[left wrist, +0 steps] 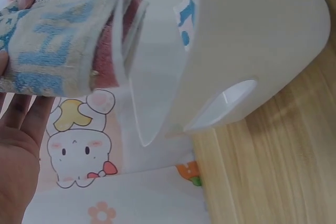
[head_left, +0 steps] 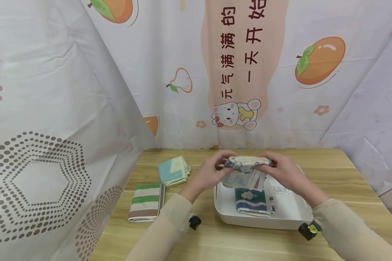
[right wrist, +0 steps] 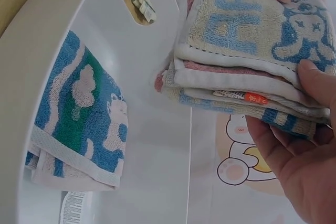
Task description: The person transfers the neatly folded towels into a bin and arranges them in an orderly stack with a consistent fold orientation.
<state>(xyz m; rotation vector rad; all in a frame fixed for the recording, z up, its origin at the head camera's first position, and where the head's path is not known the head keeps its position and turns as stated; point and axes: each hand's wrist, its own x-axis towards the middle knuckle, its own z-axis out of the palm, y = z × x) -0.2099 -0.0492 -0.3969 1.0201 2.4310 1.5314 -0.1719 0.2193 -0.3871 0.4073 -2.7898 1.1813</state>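
Note:
A folded beige and blue towel (head_left: pixel 240 177) with pink layers inside is held up over the white bin (head_left: pixel 258 222). My left hand (head_left: pixel 212 172) grips its left end, fingers and thumb around the fold. At the other end my right hand (head_left: pixel 285 172) pinches it, with the thumb on top and fingers below in the right wrist view. An orange tag (right wrist: pixel 255 98) shows between the towel's layers. Down in the bin lies another folded towel (right wrist: pixel 86 114), blue and green with pale figures, leaning by the near wall.
Left of the bin on the wooden table (head_left: pixel 215 246) lie a green, white and brown striped towel (head_left: pixel 147 203) and a light blue and cream towel (head_left: pixel 173 171), both folded. A printed curtain (head_left: pixel 183 47) hangs behind the table. A paper label (head_left: pixel 281 189) is inside the bin.

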